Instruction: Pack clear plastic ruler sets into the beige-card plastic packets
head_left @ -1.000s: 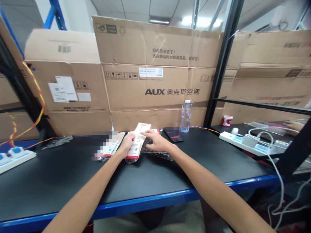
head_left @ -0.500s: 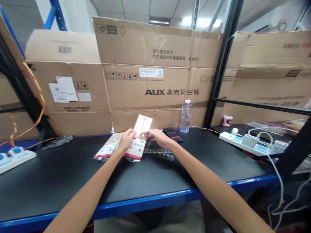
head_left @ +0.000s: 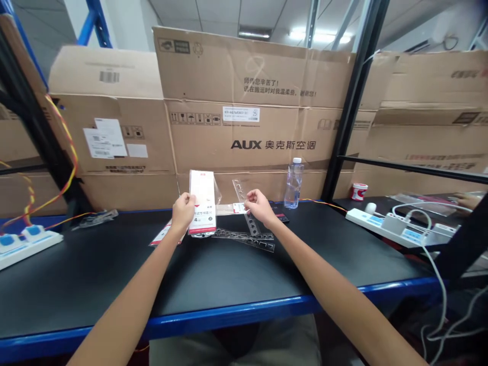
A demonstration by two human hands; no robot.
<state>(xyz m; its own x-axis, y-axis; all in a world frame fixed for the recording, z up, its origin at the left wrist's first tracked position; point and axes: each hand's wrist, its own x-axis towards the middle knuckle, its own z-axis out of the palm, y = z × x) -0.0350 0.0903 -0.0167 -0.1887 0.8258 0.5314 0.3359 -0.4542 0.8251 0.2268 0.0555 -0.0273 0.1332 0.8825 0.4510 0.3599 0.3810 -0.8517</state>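
My left hand (head_left: 183, 212) is closed on the left edge of a white-and-red ruler-set packet (head_left: 203, 198), held up above the table with its printed side facing me. Beneath and left of it lies another such packet (head_left: 162, 235), partly covered by my hand. My right hand (head_left: 260, 207) pinches a clear plastic stencil ruler (head_left: 239, 189) with cut-out shapes, slanting down behind the fingers. A small white label (head_left: 239, 208) shows beside those fingertips; what it is stuck to is unclear. More clear stencil rulers (head_left: 251, 243) lie on the table below.
A black phone-like device (head_left: 281, 216) is partly behind my right hand, near a water bottle (head_left: 293, 184). Large cardboard (head_left: 206, 152) stands along the back. Power strips (head_left: 366, 221) with cables sit at both sides. At far right, another person's hand (head_left: 463, 201) shows.
My left hand has moved left with the packet, turning it more upright. My right hand has come away from the packet and now holds a clear ruler. The view has shifted slightly.
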